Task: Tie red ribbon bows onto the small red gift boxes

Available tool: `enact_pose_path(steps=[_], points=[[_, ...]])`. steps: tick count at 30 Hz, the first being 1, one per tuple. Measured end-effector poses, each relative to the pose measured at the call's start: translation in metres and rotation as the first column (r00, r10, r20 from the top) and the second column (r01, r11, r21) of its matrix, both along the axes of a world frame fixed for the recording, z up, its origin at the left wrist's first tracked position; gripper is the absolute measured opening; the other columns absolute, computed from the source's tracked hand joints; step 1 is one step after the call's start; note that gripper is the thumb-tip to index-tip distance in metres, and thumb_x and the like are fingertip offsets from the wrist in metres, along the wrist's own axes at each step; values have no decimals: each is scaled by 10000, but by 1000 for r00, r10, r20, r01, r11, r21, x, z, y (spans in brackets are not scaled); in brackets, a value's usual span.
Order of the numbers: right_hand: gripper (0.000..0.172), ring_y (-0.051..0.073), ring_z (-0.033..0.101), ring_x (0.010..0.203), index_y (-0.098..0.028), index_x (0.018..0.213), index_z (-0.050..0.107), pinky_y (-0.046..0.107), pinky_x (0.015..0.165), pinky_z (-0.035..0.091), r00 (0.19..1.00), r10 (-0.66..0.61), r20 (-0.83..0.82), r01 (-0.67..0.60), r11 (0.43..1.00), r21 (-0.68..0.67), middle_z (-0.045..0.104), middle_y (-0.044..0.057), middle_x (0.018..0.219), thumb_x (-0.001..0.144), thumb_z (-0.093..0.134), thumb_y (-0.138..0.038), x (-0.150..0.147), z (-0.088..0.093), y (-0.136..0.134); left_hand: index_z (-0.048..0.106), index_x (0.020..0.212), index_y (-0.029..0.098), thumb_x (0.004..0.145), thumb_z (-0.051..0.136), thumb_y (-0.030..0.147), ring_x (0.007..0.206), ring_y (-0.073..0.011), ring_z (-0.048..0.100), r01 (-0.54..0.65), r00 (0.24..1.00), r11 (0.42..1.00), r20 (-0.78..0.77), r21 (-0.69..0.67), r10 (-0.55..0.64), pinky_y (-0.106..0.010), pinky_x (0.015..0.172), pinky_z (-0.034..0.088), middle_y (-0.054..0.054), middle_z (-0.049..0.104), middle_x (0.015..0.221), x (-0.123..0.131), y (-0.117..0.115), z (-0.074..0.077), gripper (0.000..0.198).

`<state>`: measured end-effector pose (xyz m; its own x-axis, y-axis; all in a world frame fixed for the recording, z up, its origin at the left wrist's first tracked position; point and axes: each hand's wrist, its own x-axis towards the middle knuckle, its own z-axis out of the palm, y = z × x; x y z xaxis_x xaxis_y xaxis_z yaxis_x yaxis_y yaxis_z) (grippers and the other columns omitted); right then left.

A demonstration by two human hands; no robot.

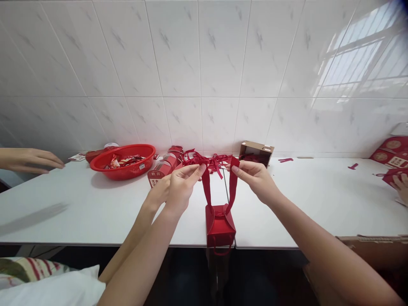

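Note:
A small shiny red gift box (219, 225) stands at the front edge of the white table (79, 204), where two tabletops meet. A dark red ribbon (206, 187) rises from its top in two strands. My left hand (181, 187) pinches the left strand's upper end. The right strand's end is pinched between the fingers of my right hand (255, 178). Both strands are pulled up and slightly apart. A second forearm (149, 208) lies close behind my left one; its hand is hidden.
A red basket (124, 163) of sweets, several red boxes (165, 165), loose ribbons (218, 161) and a cardboard box (256, 151) line the tiled wall. Another person's hand (32, 160) reaches in at the left, another (402, 185) at the right by red packets (390, 155).

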<state>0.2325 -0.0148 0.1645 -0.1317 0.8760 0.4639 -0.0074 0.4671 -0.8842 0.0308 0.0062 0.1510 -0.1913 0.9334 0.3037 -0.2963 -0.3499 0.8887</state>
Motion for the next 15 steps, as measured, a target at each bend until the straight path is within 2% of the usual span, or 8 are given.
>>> enact_pose_path(steps=[3, 9, 13, 15], points=[[247, 197, 615, 846, -208, 836, 732, 344, 776, 473, 1000, -6, -25, 4, 999, -48, 700, 31, 831, 763, 665, -435, 4, 4, -3, 719, 718, 176, 605, 802, 299, 788, -232, 659, 113, 988, 993, -104, 14, -111, -301, 667, 509, -58, 708, 738, -3, 1, 5, 187], [227, 181, 626, 854, -218, 820, 732, 324, 785, 475, 999, -7, -51, 6, 999, -35, 711, 20, 835, 754, 677, -428, 5, 8, -8, 710, 703, 173, 621, 784, 383, 724, -198, 633, 138, 981, 990, -145, 37, -132, -280, 671, 477, -43, 682, 679, 4, -5, 17, 237], [223, 175, 632, 857, -193, 792, 701, 322, 806, 474, 998, 13, -59, -14, 1000, -24, 707, 30, 837, 789, 647, -410, 2, 7, -6, 662, 666, 184, 709, 703, 406, 627, -152, 604, 171, 957, 984, -245, 42, -156, -263, 655, 482, -11, 652, 617, 10, -18, 32, 231], [233, 163, 641, 791, -175, 797, 667, 320, 785, 479, 999, 24, -49, -25, 999, -36, 699, 31, 775, 803, 634, -405, -1, 5, -4, 618, 653, 191, 734, 679, 386, 615, -150, 605, 202, 937, 978, -300, 51, -178, -266, 657, 489, 8, 632, 574, 12, -22, 35, 220]])
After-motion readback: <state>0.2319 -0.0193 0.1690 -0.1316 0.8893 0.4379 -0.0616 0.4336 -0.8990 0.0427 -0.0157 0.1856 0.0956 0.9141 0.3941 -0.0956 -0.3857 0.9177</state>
